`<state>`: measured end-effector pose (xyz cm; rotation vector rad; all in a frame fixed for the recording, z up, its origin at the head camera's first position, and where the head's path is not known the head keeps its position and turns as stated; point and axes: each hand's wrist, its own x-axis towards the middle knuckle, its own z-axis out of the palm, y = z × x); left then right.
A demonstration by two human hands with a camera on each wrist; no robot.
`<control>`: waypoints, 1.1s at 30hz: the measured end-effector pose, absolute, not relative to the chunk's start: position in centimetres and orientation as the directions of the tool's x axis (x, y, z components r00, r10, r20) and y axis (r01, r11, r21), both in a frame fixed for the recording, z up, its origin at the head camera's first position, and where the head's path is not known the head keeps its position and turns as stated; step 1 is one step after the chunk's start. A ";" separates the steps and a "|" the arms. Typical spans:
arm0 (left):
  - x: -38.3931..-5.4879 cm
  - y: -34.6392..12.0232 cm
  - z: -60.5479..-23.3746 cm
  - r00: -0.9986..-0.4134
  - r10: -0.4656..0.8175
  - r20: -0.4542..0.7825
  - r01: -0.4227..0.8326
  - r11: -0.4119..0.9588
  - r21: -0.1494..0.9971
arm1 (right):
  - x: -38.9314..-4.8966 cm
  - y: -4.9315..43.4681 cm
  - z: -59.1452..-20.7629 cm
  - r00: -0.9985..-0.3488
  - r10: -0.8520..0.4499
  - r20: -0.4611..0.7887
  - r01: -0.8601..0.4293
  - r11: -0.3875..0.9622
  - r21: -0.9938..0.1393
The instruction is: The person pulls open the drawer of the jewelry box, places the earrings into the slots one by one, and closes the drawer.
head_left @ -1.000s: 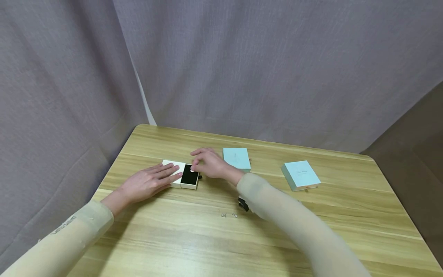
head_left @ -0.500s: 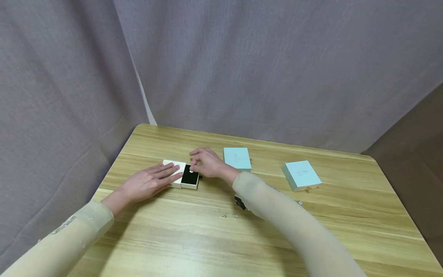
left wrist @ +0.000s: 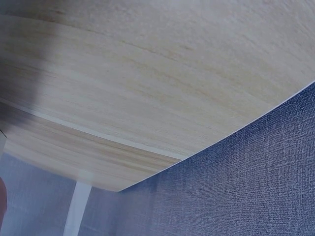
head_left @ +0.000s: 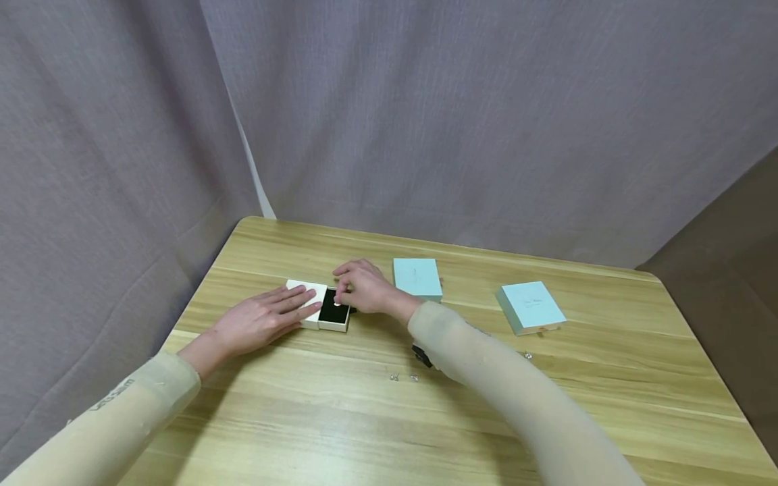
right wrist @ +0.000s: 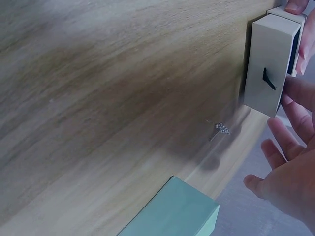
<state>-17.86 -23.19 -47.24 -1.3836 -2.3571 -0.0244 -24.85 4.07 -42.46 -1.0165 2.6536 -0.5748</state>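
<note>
A small white drawer-style jewellery box [head_left: 315,289] lies at the left of the table, its drawer pulled partway out to show a black pad [head_left: 331,312]. Across the box's sleeve my left hand [head_left: 261,322] rests flat with straight fingers. Thumb and forefinger of my right hand [head_left: 367,289] pinch a small bright earring [head_left: 337,302] at the pad, mostly covered by the fingertips. The right wrist view shows the drawer front [right wrist: 263,54] with its dark ribbon pull [right wrist: 268,78]. The other fingers of that hand spread past the drawer.
A sparkly stud earring [right wrist: 222,129] lies on the wood near the drawer. Two pale blue boxes, one [head_left: 416,277] behind the right forearm and another [head_left: 531,305] farther right, stand on the table. Small studs [head_left: 394,377] lie in front, another [head_left: 528,356] beside the right sleeve.
My right forearm has shifted slightly left, uncovering the stud beside the sleeve. The pinching fingertips have moved a little over the black pad; my left hand stays put.
</note>
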 end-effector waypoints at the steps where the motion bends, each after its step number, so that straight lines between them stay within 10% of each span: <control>1: -17.9 -23.2 -47.3 -0.426 0.833 0.351 0.841 0.508 -0.185 | -24.9 4.0 -42.5 -0.729 -0.679 -0.083 -0.586 0.682 -0.437; 33: -17.9 -23.1 -47.4 -0.426 0.814 0.395 0.837 0.520 -0.168 | -24.5 3.6 -42.9 -0.705 -0.708 0.041 -0.698 0.682 -0.217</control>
